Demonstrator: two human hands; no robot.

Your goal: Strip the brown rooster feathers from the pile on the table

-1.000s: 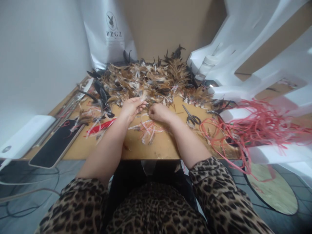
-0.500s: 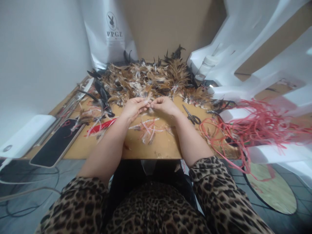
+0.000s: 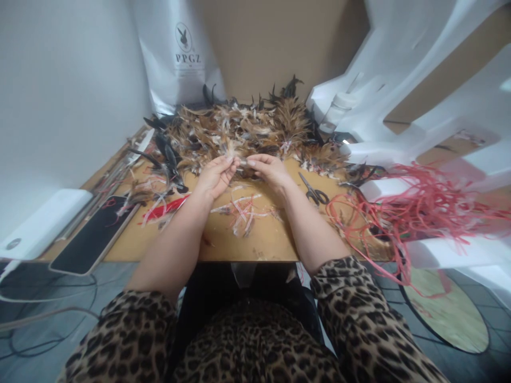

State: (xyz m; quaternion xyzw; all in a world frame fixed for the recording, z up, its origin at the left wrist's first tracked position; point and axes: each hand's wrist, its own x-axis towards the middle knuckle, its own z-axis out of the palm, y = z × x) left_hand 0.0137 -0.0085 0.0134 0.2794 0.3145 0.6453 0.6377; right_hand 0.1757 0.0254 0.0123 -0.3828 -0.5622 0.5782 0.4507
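Note:
My left hand [image 3: 215, 174] pinches a small bunch of brown feathers [image 3: 230, 150] just in front of the big feather pile [image 3: 243, 130]. My right hand [image 3: 270, 170] meets it from the right, its fingertips pinched on the same bunch at its base. Both hands hover over the wooden table [image 3: 259, 242], above a scatter of pale and pink feather scraps [image 3: 243, 207]. A red feather [image 3: 165, 208] lies to the left of my left forearm.
Black scissors [image 3: 315, 192] lie right of my right hand. A tangle of red strings [image 3: 403, 205] covers the right side over white foam pieces [image 3: 399, 80]. A phone [image 3: 93, 234] and a white device [image 3: 38, 223] rest at the left edge. A white bag [image 3: 179, 53] stands behind.
My right hand rose from the table and came up to my left hand, closing its fingertips on the feather bunch. Both hands then shifted slightly farther toward the pile.

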